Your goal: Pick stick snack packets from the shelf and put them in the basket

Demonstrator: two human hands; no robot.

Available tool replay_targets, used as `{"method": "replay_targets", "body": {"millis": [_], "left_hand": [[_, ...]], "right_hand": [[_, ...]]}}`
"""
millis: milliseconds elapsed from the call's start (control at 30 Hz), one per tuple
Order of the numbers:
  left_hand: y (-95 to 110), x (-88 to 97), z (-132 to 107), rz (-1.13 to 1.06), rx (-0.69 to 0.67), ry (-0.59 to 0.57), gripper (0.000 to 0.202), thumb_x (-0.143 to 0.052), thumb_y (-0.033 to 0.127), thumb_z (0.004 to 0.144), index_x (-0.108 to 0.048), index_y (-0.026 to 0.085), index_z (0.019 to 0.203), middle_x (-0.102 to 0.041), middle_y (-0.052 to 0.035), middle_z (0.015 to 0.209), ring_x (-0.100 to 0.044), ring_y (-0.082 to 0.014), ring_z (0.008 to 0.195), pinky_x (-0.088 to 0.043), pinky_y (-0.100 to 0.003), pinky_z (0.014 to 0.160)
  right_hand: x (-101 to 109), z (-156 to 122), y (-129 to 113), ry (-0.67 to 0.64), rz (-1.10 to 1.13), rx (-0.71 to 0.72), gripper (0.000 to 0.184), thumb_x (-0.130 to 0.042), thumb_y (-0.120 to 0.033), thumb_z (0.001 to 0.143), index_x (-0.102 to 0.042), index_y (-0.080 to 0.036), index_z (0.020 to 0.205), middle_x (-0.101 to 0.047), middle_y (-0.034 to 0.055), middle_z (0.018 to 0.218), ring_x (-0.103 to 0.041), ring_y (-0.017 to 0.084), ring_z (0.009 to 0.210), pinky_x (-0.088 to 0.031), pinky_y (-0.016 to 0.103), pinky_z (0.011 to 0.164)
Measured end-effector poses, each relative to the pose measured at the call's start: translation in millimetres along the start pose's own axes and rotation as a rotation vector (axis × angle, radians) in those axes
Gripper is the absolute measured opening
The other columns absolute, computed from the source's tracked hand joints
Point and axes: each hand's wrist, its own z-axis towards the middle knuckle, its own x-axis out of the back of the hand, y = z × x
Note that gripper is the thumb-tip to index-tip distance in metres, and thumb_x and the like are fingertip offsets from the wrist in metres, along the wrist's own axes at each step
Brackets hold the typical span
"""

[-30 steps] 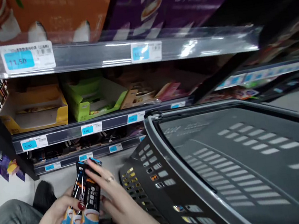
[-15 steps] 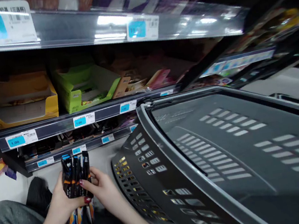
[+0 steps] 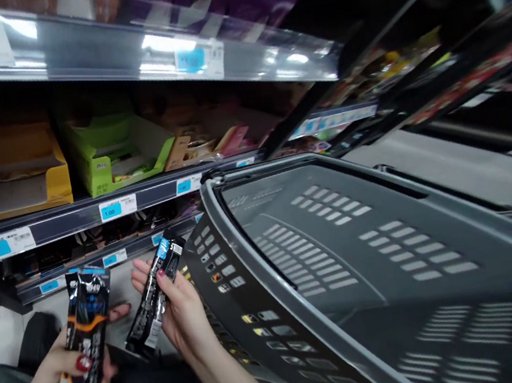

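Note:
Black stick sachets [image 3: 85, 312] with an orange band and a cup picture near the bottom are in my left hand [image 3: 59, 365]. Its thumb presses across their front, and some other fingers stick out behind. My right hand [image 3: 186, 309] grips a black sachet [image 3: 150, 305], tilted, with small print and a barcode showing; whether a second lies under it I cannot tell. The two hands are apart, over my lap. Just right of my right hand stands a grey plastic shopping basket [image 3: 264, 242] with slotted sides.
A low shelf [image 3: 66, 218] holds a yellow box [image 3: 58, 184], a green box [image 3: 100, 171] and pink and tan ones, with price tags along its edge. Dark packets lie on the lowest shelf [image 3: 66, 254]. A higher shelf [image 3: 99, 61] juts out above.
The sachets, earlier bunched together between both hands, are now split: some in my left hand, lowered and leftward, the rest in my right. The view has swung rightward.

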Motion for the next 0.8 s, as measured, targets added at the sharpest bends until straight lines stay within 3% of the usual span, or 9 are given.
{"method": "replay_targets", "body": {"millis": [67,133,267,433,600,800], "left_hand": [[-7,7.3,-2,0.004,0.082,-0.178,0.061,-0.074,0.016,0.055,-0.059,0.019,0.113,-0.071,-0.0071,0.063,-0.064,-0.0174,0.049,-0.045,-0.021,0.044],[-13,9.4,-2,0.013,0.110,-0.260,0.069,-0.076,0.016,0.053,-0.055,0.019,0.119,-0.071,-0.0070,0.063,-0.063,-0.0168,0.046,-0.046,-0.022,0.044],[-14,0.7,2,0.115,0.018,-0.111,0.073,-0.075,0.018,0.053,-0.051,0.014,0.122,-0.067,-0.0054,0.060,-0.061,-0.0161,0.047,-0.043,-0.022,0.044],[4,-7.5,-4,0.099,-0.214,0.073,0.067,-0.069,0.023,0.058,-0.051,0.013,0.121,-0.062,-0.0032,0.061,-0.055,-0.0155,0.050,-0.038,-0.025,0.048],[12,-6.7,-11,0.068,-0.330,0.067,0.058,-0.065,0.026,0.061,-0.054,0.012,0.117,-0.057,-0.0030,0.062,-0.051,-0.0149,0.053,-0.035,-0.026,0.050],[14,0.6,-16,0.018,-0.403,0.050,0.053,-0.058,0.030,0.064,-0.055,0.014,0.115,-0.054,-0.0036,0.065,-0.049,-0.0147,0.056,-0.037,-0.025,0.048]], "right_hand": [[-1,0,4,0.042,0.046,0.072,0.032,-0.070,-0.033,0.070,-0.057,-0.018,0.094,-0.064,0.0115,0.108,-0.059,0.026,0.104,-0.045,0.046,0.092],[-3,-2,9,0.046,0.075,0.100,0.033,-0.069,-0.032,0.072,-0.055,-0.020,0.099,-0.062,0.0101,0.114,-0.057,0.025,0.107,-0.042,0.046,0.094],[-4,-6,8,-0.012,0.036,0.117,0.032,-0.070,-0.031,0.071,-0.058,-0.021,0.098,-0.064,0.0077,0.111,-0.058,0.023,0.105,-0.041,0.043,0.095],[1,-9,-10,-0.011,-0.193,0.165,0.021,-0.074,-0.029,0.067,-0.066,-0.016,0.082,-0.070,0.0047,0.085,-0.064,0.019,0.085,-0.049,0.034,0.084],[-1,-17,-17,-0.084,-0.249,0.124,0.021,-0.070,-0.035,0.069,-0.069,-0.015,0.074,-0.068,0.0035,0.069,-0.063,0.018,0.064,-0.056,0.032,0.059],[-8,-21,-7,-0.122,-0.127,0.061,0.018,-0.071,-0.034,0.070,-0.071,-0.016,0.075,-0.069,0.0032,0.070,-0.065,0.019,0.066,-0.057,0.035,0.063]]}}
